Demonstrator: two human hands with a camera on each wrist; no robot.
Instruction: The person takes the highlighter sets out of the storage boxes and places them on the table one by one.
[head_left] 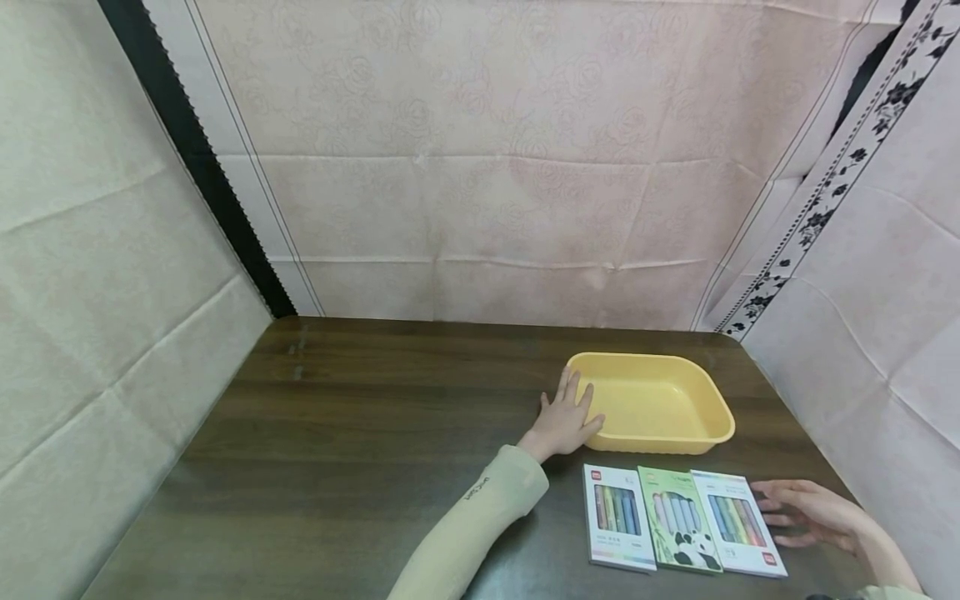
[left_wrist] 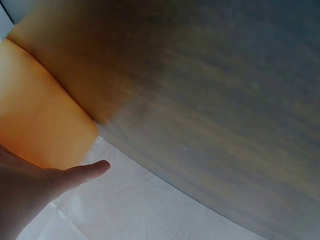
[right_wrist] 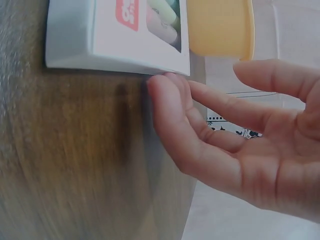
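A yellow plastic basin (head_left: 660, 400) stands toward the back right of the table. My left hand (head_left: 564, 423) rests against its left side, fingers spread over the rim. Three flat boxes of coloured pens lie side by side in front of the basin: a white box (head_left: 621, 554), a green box with a panda (head_left: 678, 533) and another white box (head_left: 742, 560). Beside the right-hand white box is my right hand (head_left: 813, 512), its fingers loosely bent and the fingertips right at the box's edge. In the right wrist view nothing lies between thumb and fingers.
The dark wooden table (head_left: 360, 450) extends left and forward of the basin. Pale cloth (head_left: 487, 208) hangs behind its back edge, and further cloth panels (head_left: 885, 350) close in both sides, the right one close by my right hand.
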